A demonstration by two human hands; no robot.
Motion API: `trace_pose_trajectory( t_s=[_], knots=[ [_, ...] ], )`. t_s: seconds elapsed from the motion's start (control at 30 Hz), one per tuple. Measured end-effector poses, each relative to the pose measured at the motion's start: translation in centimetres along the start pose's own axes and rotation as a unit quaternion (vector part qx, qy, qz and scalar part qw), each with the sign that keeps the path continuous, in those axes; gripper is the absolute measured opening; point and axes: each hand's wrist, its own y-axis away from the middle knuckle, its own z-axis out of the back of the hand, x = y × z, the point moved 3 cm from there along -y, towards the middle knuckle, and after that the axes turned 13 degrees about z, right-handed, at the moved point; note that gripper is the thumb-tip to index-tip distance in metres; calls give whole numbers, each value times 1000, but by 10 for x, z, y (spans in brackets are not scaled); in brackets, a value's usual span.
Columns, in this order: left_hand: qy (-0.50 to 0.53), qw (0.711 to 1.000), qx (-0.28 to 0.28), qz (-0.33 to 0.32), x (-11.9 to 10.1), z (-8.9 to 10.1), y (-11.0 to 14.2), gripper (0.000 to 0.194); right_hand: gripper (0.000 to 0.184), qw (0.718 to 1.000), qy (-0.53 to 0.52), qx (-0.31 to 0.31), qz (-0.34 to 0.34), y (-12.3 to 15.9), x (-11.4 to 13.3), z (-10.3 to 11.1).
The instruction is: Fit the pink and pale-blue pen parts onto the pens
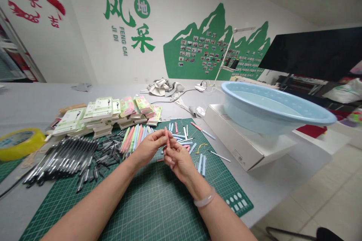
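Note:
My left hand (149,144) and my right hand (180,161) meet above the green cutting mat (158,203). Between their fingertips a slim pink pen barrel (167,137) stands nearly upright. The left fingers pinch it from one side, and the right thumb and fingers close round its lower part, which is partly hidden. Just left of my hands lies a row of pink, green and blue pen barrels (135,135). Loose blue and pink pen parts (192,148) and thin white refills (185,131) are scattered behind and right of my hands. Two blue barrels (201,163) lie near my right wrist.
Many black clear-bodied pens (66,156) are heaped at left, beside a yellow tape roll (21,143). Stacked small boxes (103,109) stand behind them. At right, a large blue basin (251,120) rests on a white box (240,147). Crumpled cloth (162,87) lies at the back.

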Motion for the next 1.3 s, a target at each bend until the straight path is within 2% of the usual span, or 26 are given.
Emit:
trace_pose_trajectory(
  t_s=[0.1, 0.23, 0.37, 0.5, 0.67, 0.77, 0.87, 0.93, 1.0, 1.17, 1.23, 1.3],
  knots=[
    [16, 1000, 21, 16, 0, -2, 1, 24, 26, 1000, 20, 1, -6, -1, -3, 1],
    [21, 998, 53, 28, 1, -4, 2, 24, 32, 1000, 11, 3, -5, -1, -2, -3],
    [34, 999, 17, 20, 3, -1, 0, 23, 42, 1000, 7, -2, 5, 0, 0, -2],
    [57, 998, 2, 25, 4, 3, -2, 19, 23, 1000, 16, -6, -14, 0, -5, 3],
    [60, 998, 14, 31, 6, 3, -2, 20, 26, 1000, 7, 0, -18, 0, -5, 1],
    [63, 998, 15, 21, 6, 2, -2, 20, 38, 999, 26, -22, 9, 0, -3, 3],
    [72, 997, 8, 23, 6, 3, -2, 19, 25, 999, 44, -14, -8, 0, -5, 4],
    [75, 997, 6, 31, 7, 4, -2, 20, 33, 999, 37, 10, -31, 0, -6, 2],
    [71, 997, 8, 36, 7, 5, -2, 20, 33, 999, 26, 23, -39, 1, -6, 1],
    [56, 998, 20, 19, 8, 4, -2, 20, 35, 998, 53, -13, 4, 1, -4, 5],
    [62, 998, 19, 16, 7, 4, -2, 19, 27, 999, 50, -1, -18, 1, -6, 5],
    [65, 998, 15, 20, 7, 4, -1, 19, 32, 998, 33, 19, -44, 1, -8, 3]
  ],
)
